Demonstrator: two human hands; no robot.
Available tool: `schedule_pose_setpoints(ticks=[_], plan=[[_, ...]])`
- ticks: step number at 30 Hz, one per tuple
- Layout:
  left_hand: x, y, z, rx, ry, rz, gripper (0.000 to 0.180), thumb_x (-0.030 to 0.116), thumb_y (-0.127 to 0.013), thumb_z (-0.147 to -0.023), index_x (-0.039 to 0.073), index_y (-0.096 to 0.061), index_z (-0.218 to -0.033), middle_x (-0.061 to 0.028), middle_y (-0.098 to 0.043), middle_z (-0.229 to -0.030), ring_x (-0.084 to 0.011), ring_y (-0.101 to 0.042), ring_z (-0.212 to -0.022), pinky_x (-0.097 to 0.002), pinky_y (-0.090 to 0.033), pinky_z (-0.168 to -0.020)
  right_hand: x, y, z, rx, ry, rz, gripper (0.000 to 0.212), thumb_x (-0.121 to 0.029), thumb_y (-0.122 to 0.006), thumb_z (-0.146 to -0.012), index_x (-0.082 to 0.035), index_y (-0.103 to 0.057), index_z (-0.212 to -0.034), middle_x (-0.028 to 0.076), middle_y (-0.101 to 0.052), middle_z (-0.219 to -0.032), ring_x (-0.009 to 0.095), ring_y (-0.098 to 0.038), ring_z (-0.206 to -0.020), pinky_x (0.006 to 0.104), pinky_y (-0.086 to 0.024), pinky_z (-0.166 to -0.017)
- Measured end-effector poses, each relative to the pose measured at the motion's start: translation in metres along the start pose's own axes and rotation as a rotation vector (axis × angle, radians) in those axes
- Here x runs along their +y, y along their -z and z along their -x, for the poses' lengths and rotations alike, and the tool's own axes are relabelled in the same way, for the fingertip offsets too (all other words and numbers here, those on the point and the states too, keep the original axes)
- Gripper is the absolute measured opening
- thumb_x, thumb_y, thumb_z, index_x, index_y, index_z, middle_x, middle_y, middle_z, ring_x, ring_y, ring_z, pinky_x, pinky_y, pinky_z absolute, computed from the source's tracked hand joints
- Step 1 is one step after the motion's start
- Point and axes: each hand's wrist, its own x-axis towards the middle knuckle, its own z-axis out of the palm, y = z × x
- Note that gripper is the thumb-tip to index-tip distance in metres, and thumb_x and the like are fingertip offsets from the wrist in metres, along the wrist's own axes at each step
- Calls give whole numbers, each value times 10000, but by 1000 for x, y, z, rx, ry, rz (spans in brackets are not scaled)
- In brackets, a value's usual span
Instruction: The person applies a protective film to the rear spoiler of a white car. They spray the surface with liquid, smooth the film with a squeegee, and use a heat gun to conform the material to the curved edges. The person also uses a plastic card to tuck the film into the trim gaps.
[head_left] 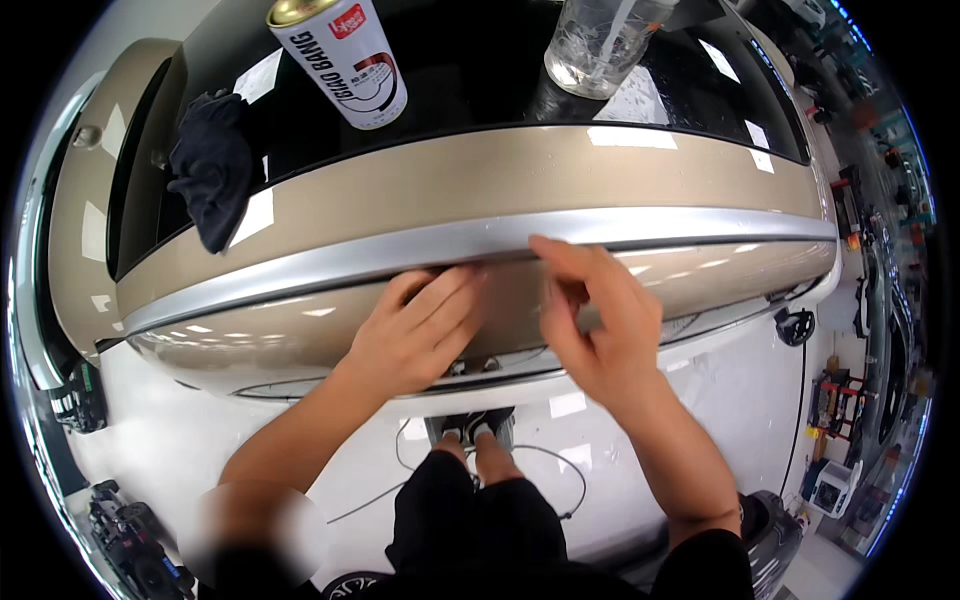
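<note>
In front of me is a beige car body [400,187] with a long silver trim strip [690,222] running across it. My left hand [423,325] rests against the panel just under the strip, its fingers stretched toward the strip's lower edge, the tips partly blurred. To the right, the index fingertip of my right hand [600,315] meets the strip. Its thumb is apart from the index finger and the other fingers are curled. I see nothing held in either hand. A blurred patch between the hands hides part of the panel.
On the dark glass [470,80] stand a white spray can [345,65] and a clear plastic bottle [600,50]. A dark cloth [212,170] hangs over the glass edge at left. Below lies a white floor [350,470] with a thin cable [365,503]; equipment lines the right side.
</note>
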Motion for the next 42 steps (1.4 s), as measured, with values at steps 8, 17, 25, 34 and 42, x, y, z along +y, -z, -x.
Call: schedule_pose_setpoints(ticks=[8,17,25,34,42], plan=[[3,18,-7,-24,-2,73,368,103,-641,-816,0,-681,-1167,-102,-647,-1286,-249,-615,-1174,-369,-482,-905,-29,13,-50,94,-210,-78,185,14,-641,-916,-15,-699,-1089,48,-655,-777,83,-557,-634,228,-445,-572],[10,25,3,20,63,175,403,102,-606,-858,38,-617,-1256,-81,-601,-1345,-232,-584,-1206,-361,-450,-956,-95,-30,-160,32,-147,-155,234,-49,-647,-911,-18,-689,-1139,52,-648,-837,106,-599,-681,259,-486,-618],[24,59,-8,109,236,273,417,1,-630,-829,45,-612,-1244,-88,-611,-1308,-249,-574,-1195,-412,-463,-987,-129,-55,-203,64,80,267,398,-136,-702,-883,-48,-631,-1264,126,-591,-1251,314,-634,-1088,394,-532,-876],[-141,156,-90,517,523,465,490,24,-583,-968,53,-498,-1450,-155,-550,-1421,-346,-549,-1270,-379,-445,-1065,-129,-98,-170,236,-17,116,402,-105,-621,-931,26,-611,-1311,187,-576,-1358,356,-550,-1243,424,-450,-1055],[-144,131,-79,343,364,406,553,25,-586,-954,88,-463,-1489,-150,-549,-1411,-334,-596,-1215,-374,-512,-999,-132,-134,-165,344,-83,7,417,-103,-500,-1010,56,-532,-1394,219,-476,-1496,373,-408,-1411,434,-347,-1167]])
